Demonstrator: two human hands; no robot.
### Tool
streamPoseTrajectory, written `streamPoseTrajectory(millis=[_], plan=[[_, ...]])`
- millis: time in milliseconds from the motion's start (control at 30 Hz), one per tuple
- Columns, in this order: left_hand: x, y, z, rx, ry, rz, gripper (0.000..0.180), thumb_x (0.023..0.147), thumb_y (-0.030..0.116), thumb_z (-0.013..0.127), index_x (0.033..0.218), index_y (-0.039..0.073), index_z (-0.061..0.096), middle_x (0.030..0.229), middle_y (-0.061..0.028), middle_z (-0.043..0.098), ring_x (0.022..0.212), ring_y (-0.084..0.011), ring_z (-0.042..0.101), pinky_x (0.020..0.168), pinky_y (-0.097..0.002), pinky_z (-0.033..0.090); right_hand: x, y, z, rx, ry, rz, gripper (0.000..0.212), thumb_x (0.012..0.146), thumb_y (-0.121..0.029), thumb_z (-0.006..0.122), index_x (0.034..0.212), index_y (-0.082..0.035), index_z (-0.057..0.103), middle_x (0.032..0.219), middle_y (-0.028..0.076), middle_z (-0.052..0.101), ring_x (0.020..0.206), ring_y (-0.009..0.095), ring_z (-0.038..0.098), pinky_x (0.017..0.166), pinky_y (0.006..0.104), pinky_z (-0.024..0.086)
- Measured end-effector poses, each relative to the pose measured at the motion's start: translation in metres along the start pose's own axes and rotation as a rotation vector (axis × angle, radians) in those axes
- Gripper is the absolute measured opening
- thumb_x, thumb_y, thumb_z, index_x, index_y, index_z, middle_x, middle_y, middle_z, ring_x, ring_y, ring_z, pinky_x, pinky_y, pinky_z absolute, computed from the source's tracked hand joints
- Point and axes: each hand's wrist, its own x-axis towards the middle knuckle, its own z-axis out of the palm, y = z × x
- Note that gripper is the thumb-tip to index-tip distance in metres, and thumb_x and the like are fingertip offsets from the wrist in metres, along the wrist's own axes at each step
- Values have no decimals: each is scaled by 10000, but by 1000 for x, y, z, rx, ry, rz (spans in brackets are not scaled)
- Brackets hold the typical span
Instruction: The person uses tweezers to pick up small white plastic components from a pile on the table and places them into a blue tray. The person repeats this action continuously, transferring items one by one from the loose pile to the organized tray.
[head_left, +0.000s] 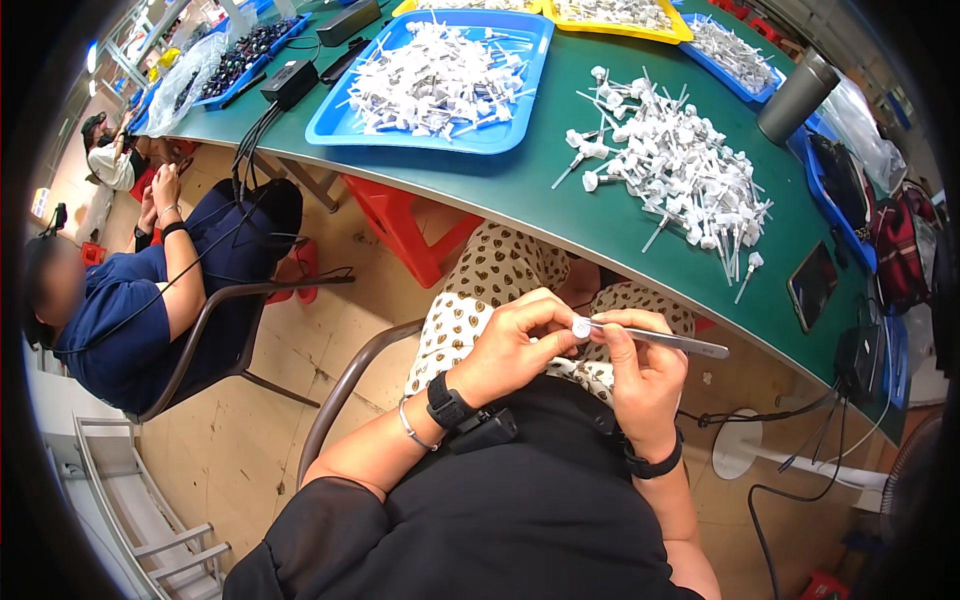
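Observation:
Over my lap, my left hand pinches a small white plastic piece between thumb and fingertips. Metal tweezers lie in my right hand, gripped between thumb and fingers, their narrow end at the white piece and the blunt end pointing right. Whether the tips are inside the piece or only touching it cannot be made out. A loose heap of white plastic pieces with thin stems lies on the green table beyond my hands. More such pieces fill a blue tray to its left.
On the table's right are a phone, a dark grey flask and a black box with cables. Yellow trays line the far side. A red stool stands under the table. A person in navy sits at left.

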Motion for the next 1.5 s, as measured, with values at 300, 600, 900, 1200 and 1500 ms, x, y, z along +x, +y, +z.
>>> streamPoseTrajectory(millis=[300,600,900,1200,1500], plan=[[-1,-1,-2,123,8,74,86,926,25,713,1006,-6,711,970,-70,644,796,-126,690,650,-232,555,5,3,3,-220,22,-236,94,944,-32,686,1010,33,674,939,130,711,749,201,685,664,286,541],[0,-2,0,79,18,63,89,922,5,703,1009,-11,708,983,-74,651,786,-132,700,650,-234,563,2,-2,7,31,110,-3,93,964,-26,667,1030,40,673,896,106,708,775,153,712,666,268,557],[0,-2,-1,75,3,34,89,927,28,712,1009,-6,710,989,-68,649,800,-130,701,657,-230,564,1,2,8,-10,100,-50,84,973,-36,662,1012,37,676,887,89,712,759,143,705,663,258,549],[0,-3,-1,65,-4,23,88,929,15,703,1014,-9,706,994,-68,646,814,-134,702,680,-238,579,0,-1,2,-30,29,20,105,1005,-27,604,1030,67,643,984,109,692,873,158,704,802,277,584],[0,-1,-2,102,15,43,113,905,20,728,1016,7,717,971,-57,656,799,-115,691,651,-224,551,1,-2,4,42,33,47,112,1010,-32,598,1056,68,619,999,120,692,875,156,701,810,279,584]])
